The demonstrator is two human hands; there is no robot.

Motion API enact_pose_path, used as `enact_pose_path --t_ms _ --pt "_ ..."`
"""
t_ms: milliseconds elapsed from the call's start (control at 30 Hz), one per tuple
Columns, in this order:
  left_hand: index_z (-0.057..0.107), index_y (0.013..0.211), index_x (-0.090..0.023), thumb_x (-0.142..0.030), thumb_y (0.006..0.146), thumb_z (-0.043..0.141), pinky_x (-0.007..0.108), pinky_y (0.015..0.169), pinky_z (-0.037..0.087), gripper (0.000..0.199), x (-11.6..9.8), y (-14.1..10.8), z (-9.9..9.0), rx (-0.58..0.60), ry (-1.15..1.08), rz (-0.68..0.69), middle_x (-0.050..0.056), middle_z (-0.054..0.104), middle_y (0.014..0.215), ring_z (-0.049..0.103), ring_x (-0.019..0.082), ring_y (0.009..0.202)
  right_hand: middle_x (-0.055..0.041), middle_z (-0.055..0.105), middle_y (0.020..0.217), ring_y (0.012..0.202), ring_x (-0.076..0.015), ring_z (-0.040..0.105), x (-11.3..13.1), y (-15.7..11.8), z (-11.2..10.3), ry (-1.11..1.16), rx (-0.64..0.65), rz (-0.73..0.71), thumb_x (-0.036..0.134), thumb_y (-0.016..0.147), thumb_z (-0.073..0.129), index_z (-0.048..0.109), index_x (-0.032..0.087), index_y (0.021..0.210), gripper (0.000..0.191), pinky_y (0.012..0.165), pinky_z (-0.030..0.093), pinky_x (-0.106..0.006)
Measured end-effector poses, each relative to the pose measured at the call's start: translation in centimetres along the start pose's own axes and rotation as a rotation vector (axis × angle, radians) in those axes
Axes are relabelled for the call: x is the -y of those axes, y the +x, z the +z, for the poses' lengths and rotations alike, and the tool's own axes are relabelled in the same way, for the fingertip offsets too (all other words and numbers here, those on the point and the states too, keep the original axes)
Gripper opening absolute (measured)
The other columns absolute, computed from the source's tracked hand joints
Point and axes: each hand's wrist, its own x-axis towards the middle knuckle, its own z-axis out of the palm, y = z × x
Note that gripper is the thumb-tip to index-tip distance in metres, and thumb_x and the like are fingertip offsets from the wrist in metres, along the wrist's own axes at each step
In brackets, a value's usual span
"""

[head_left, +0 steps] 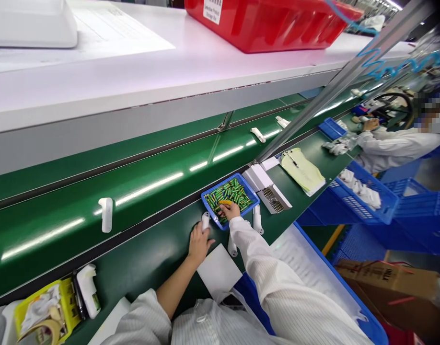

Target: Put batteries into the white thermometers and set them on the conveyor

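- Your right hand (230, 210) reaches into the small blue tray (207, 197) of green batteries (231, 190), fingers curled down over the pile; whether one is already pinched between them, you cannot tell from this view.
- Your left hand (198, 243) rests on the green desk (148, 261), loosely closed round a small white plastic device (205, 221) that stands upright just left of the tray.
- Two more white devices (257, 219) stand close beside your right wrist, one on each side of the sleeve.
- Risk: your sleeve could brush either of those upright pieces and tip it over, since they stand close to the arm.
- Risk: the batteries lie loose and heaped, so a hasty pick may drag a neighbour over the tray's low rim onto the desk.
- Risk: the piece under your left hand is held lightly near its top; a sideways push might topple it.
- Other white pieces (106, 214) ride the conveyor belt (62, 211) beyond, well apart from your hands.
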Motion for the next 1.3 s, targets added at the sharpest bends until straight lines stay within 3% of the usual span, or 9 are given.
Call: enact_pose_path --t_ms 167,333,500,667,800,933,1067,1167,1300 --pt "0.055 0.082 -0.018 -0.013 0.076 0.054 0.055 0.098 0.034 0.009 3.1 -1.0 -4.3 -0.112 -0.217 -0.21 0.012 0.055 0.108 0.05 0.031 0.11 0.0006 0.058 0.078 0.059 -0.0082 0.054 1.3 -1.6 -0.6 0.137 -0.055 -0.062 0.033 0.092 0.054 0.058 0.012 0.097 0.021 0.055 0.049 -0.022" --pt "0.04 0.122 -0.02 -0.037 0.082 0.053 0.043 0.081 0.049 0.046 3.0 -4.3 -9.9 -0.172 -0.59 -0.341 0.008 0.063 0.09 0.063 0.024 0.086 0.0057 0.049 0.06 0.043 -0.0059 0.039 3.3 -5.4 0.2 0.283 -0.039 -0.156 0.039 0.087 0.055 0.058 0.014 0.091 0.025 0.043 0.036 -0.02" --pt "0.04 0.129 -0.02 -0.036 0.077 0.062 0.037 0.083 0.049 0.059 -1.8 -8.8 -15.2 -0.252 -1.21 -0.31 0.011 0.064 0.107 0.062 0.023 0.097 0.0022 0.057 0.062 0.052 -0.0107 0.049 6.4 -12.8 3.1 0.396 0.138 -0.29 0.05 0.067 0.068 0.062 0.018 0.083 0.036 0.049 0.041 -0.024" --pt "0.059 0.093 -0.017 -0.04 0.08 0.063 0.019 0.052 0.043 0.027 -7.5 -12.2 -18.6 -0.418 -1.531 -0.21 0.0 0.054 0.082 0.05 0.007 0.062 -0.0016 0.062 0.066 0.061 -0.0147 0.055 9.1 -22.0 5.3 0.428 0.39 -0.443 0.051 0.069 0.071 0.066 0.019 0.079 0.034 0.059 0.045 -0.029" --pt "0.058 0.077 -0.015 -0.045 0.086 0.055 0.027 0.083 0.05 0.031 -11.0 -14.6 -20.3 -0.435 -1.572 -0.033 -0.002 0.047 0.075 0.047 0.007 0.064 -0.0037 0.061 0.073 0.066 -0.0159 0.055 10.3 -27.3 6.1 0.244 0.5 -0.779 0.042 0.09 0.052 0.068 0.021 0.093 0.026 0.062 0.043 -0.03" --pt "0.058 0.075 -0.016 -0.045 0.089 0.05 0.043 0.104 0.039 0.032 -13.0 -16.7 -21.2 -0.454 -1.569 0.097 -0.001 0.045 0.076 0.05 0.011 0.075 -0.0035 0.059 0.074 0.064 -0.0152 0.05 10.5 -29.9 7.2 -0.012 0.46 -1.104 0.035 0.093 0.05 0.065 0.021 0.092 0.021 0.062 0.038 -0.029" --pt "0.062 0.099 -0.022 -0.045 0.088 0.049 0.044 0.107 0.035 0.028 -13.9 -18.5 -21.5 -0.458 -1.477 0.196 -0.002 0.046 0.075 0.05 0.011 0.073 0.0007 0.05 0.066 0.055 -0.0122 0.041 9.7 -30.6 8.6 -0.041 0.427 -0.939 0.051 0.086 0.056 0.055 0.02 0.08 0.032 0.054 0.032 -0.027" --pt "0.052 0.124 -0.027 -0.046 0.087 0.052 0.044 0.108 0.034 0.042 -14.3 -19.2 -21.5 -0.422 -1.446 0.245 -0.003 0.045 0.073 0.049 0.01 0.069 0.0037 0.046 0.062 0.05 -0.0092 0.037 9.2 -30.5 9.5 0.077 0.59 -0.713 0.059 0.08 0.058 0.048 0.02 0.076 0.04 0.048 0.027 -0.024" --pt "0.054 0.123 -0.023 -0.045 0.088 0.05 0.042 0.109 0.034 0.042 -14.2 -19.5 -21.5 -0.421 -1.552 0.201 -0.002 0.045 0.075 0.05 0.01 0.071 0.0027 0.054 0.07 0.06 -0.0102 0.049 9.9 -30.0 9.4 0.371 0.765 -0.536 0.055 0.071 0.07 0.05 0.02 0.091 0.045 0.053 0.037 -0.023"
